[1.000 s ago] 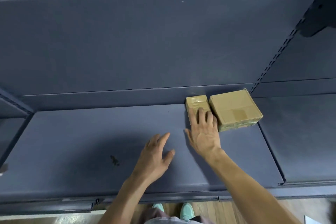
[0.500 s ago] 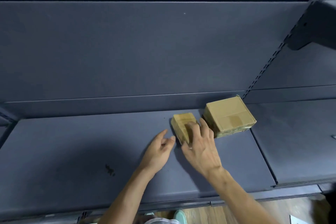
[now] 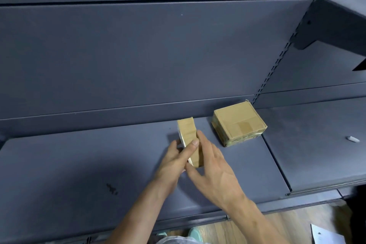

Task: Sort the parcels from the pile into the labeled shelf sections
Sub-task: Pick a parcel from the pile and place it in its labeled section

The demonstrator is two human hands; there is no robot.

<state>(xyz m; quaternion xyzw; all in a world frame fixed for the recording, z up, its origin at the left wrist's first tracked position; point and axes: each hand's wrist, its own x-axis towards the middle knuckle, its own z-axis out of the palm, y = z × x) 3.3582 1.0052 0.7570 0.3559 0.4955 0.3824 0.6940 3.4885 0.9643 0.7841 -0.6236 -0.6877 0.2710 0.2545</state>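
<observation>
Left hand [image 3: 174, 160] pinches the small parcel [image 3: 188, 130], flat right hand [image 3: 215, 168] braces it, left of the large parcel [image 3: 238, 123]; tilted, it may slip.

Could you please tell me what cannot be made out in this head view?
Head view only.
White label on the small brown cardboard parcel: edge-on, partly behind the left hand, unreadable.
Small white object on the right grey metal shelf: too small to identify.
White paper sheet: cut off by the bottom right corner.
Section labels, parcel pile: outside the frame.
</observation>
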